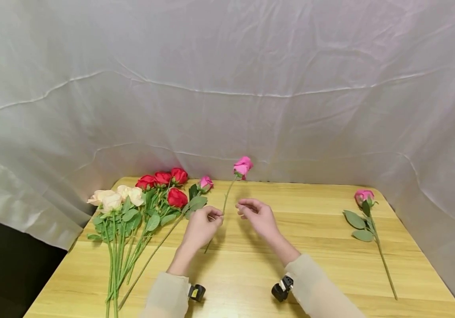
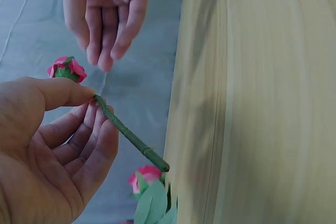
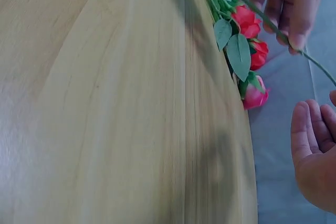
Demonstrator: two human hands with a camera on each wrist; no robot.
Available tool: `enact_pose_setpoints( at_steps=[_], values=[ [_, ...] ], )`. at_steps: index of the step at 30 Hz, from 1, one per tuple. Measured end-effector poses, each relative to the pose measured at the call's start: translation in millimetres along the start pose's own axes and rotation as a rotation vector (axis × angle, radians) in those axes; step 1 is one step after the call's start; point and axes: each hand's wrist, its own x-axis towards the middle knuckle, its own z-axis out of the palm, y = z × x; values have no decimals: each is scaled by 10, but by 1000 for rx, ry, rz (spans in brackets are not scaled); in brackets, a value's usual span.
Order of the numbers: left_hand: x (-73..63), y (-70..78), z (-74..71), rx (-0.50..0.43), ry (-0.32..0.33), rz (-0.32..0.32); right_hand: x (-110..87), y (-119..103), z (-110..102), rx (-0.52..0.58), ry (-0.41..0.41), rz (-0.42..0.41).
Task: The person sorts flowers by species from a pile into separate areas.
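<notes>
Between thumb and fingers, my left hand (image 1: 202, 226) pinches the thin green stem of a pink rose (image 1: 243, 167). The bloom stands up above the hand, and the stem's lower end (image 2: 149, 153) sticks out below the grip. No leaves show on this stem. My right hand (image 1: 258, 216) is just right of the stem, apart from it, with fingers loosely bent and nothing in them. In the left wrist view the right hand's palm (image 2: 113, 14) faces the camera, beyond the bloom.
Red roses (image 1: 177, 198), cream roses (image 1: 111, 201) and another pink rose (image 1: 205, 183) lie bunched at the table's left, stems toward me. A single leafy pink rose (image 1: 364, 198) lies at the right. Grey cloth (image 1: 227, 123) hangs behind the wooden table (image 1: 306, 247).
</notes>
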Motion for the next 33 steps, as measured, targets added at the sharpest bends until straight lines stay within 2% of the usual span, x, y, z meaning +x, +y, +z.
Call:
enact_pose_setpoints(
  at_steps=[11,18,33],
  values=[
    [4,92,208,-68,-51,0,-7,14,19,0,19,5],
    [21,157,278,-67,-79,0,3,50,10,13,45,5],
    [-10,207,400,-52,-86,-11,-19,28,-55,55,87,35]
  ],
)
